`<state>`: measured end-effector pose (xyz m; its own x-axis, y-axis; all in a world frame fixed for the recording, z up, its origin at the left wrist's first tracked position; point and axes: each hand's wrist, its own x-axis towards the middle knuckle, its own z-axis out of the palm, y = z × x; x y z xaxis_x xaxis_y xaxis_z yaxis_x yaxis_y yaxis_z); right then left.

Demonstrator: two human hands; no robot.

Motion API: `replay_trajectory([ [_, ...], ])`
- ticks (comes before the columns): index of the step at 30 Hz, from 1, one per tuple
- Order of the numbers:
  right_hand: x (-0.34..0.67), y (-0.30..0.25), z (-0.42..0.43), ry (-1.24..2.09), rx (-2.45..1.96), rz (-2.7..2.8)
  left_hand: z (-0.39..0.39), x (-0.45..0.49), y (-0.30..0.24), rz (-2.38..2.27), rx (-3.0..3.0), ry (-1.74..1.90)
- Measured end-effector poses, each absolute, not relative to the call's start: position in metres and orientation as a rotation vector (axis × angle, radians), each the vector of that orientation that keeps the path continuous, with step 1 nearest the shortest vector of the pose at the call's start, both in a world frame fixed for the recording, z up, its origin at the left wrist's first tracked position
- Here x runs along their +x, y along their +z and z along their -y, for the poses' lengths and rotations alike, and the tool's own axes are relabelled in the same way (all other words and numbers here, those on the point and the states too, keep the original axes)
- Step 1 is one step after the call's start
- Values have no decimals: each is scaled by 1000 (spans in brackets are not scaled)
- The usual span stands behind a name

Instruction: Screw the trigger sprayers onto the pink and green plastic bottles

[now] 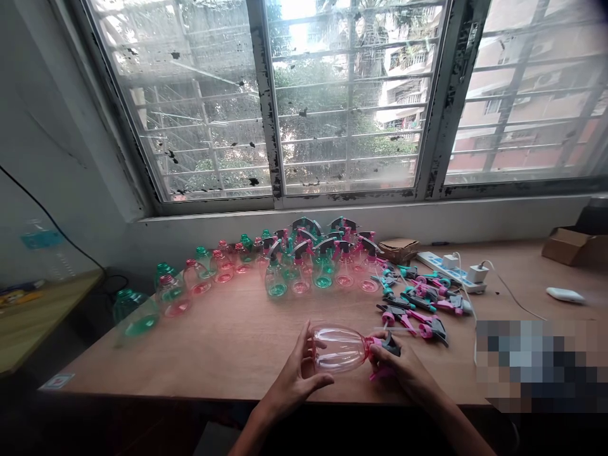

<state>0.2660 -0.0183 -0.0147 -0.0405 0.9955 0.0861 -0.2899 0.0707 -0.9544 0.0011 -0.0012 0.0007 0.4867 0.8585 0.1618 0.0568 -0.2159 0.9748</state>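
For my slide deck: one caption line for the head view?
Left hand and right hand hold a pink bottle sideways over a table, near bottles and loose spray heads.

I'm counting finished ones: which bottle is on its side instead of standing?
The clear pink bottle held between the left hand and right hand, its trigger head at the right hand. The other bottles stand upright farther back on the table.

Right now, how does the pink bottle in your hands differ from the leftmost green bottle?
The pink bottle lies sideways between the left hand and right hand, trigger head at its neck; the green bottle stands untouched, without one. Both are clear tinted plastic.
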Motion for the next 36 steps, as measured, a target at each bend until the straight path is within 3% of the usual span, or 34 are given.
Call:
replay_trajectory([
  [36, 268, -21, 15, 1293, -913, 1055, 2, 2, 5, -766, 1609, 897],
])
